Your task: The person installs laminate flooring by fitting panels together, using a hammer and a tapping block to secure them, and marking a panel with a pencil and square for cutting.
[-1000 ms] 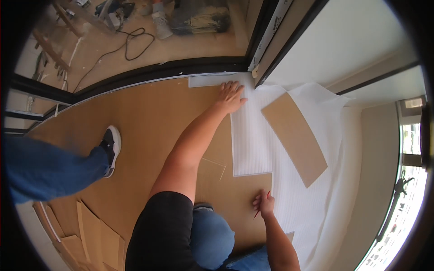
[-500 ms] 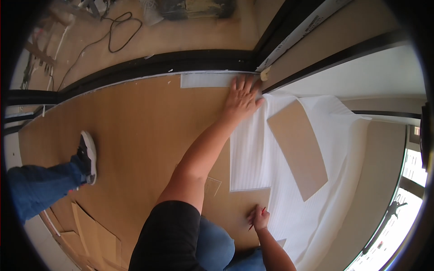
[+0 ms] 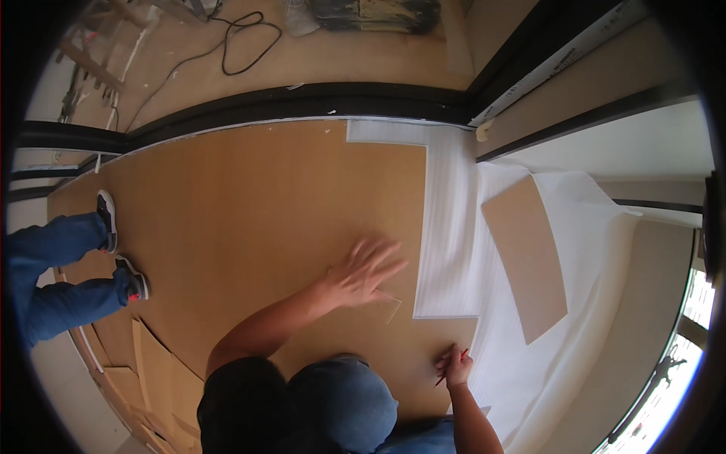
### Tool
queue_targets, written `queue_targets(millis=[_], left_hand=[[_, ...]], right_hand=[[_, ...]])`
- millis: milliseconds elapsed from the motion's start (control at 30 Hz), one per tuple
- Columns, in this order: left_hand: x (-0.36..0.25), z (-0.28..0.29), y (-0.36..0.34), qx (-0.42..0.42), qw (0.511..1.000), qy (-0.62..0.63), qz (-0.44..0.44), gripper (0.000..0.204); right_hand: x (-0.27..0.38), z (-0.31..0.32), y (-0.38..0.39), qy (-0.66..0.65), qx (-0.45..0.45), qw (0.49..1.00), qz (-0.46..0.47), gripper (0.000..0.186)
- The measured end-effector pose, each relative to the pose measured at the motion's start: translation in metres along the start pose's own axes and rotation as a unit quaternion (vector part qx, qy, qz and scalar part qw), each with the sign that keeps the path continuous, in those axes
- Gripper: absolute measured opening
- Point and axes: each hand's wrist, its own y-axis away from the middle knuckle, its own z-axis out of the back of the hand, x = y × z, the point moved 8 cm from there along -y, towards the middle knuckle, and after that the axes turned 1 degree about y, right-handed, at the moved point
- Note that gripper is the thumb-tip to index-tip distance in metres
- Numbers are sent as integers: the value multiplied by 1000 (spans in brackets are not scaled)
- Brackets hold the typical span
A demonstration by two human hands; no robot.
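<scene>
My left hand (image 3: 367, 270) has its fingers spread, slightly blurred, over the tan floor panels (image 3: 265, 189). Nothing shows in its grasp. Beside its thumb lies a small tan piece with pale edges (image 3: 389, 307), partly hidden by the hand. Near the panels' lower right edge, my right hand (image 3: 455, 366) is closed around a thin red pencil or pen (image 3: 440, 381); its exact kind is unclear. The stepped panel edge borders a white foam underlay sheet (image 3: 450, 250), on which a loose tan plank (image 3: 525, 261) lies at a slant.
A dark door track (image 3: 302, 102) runs along the far side, with a black cable (image 3: 261, 60) beyond. Another person's jeans and shoes (image 3: 110, 219) are at left. Cut board pieces (image 3: 162, 363) lie at lower left. The window (image 3: 665, 371) is at right.
My left hand has come back from the far corner by the door track toward me. My right hand keeps hold of the red writing tool. The other person's second foot has come into view.
</scene>
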Motion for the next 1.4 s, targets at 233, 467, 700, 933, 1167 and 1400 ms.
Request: queue_targets(millis=[233, 467, 700, 933, 1167, 1400], left_hand=[[40, -13, 77, 27, 997, -59, -27, 62], [147, 58, -40, -158, 983, -86, 42, 38], [144, 73, -74, -219, 953, -155, 142, 46], [149, 65, -67, -190, 943, -197, 189, 51], [148, 63, -77, -212, 939, -177, 206, 58], [148, 62, -82, -199, 949, -166, 177, 59]], right_hand=[[-4, 3, -3, 14, 0, 1000, 2, 53], [5, 3, 1, 16, -10, 1000, -4, 52], [4, 6, 0, -1, -18, 999, -33, 53], [4, 2, 1, 4, -21, 999, -33, 54], [1, 2, 1, -11, -23, 999, -43, 54], [3, 6, -1, -1, -22, 999, -47, 55]])
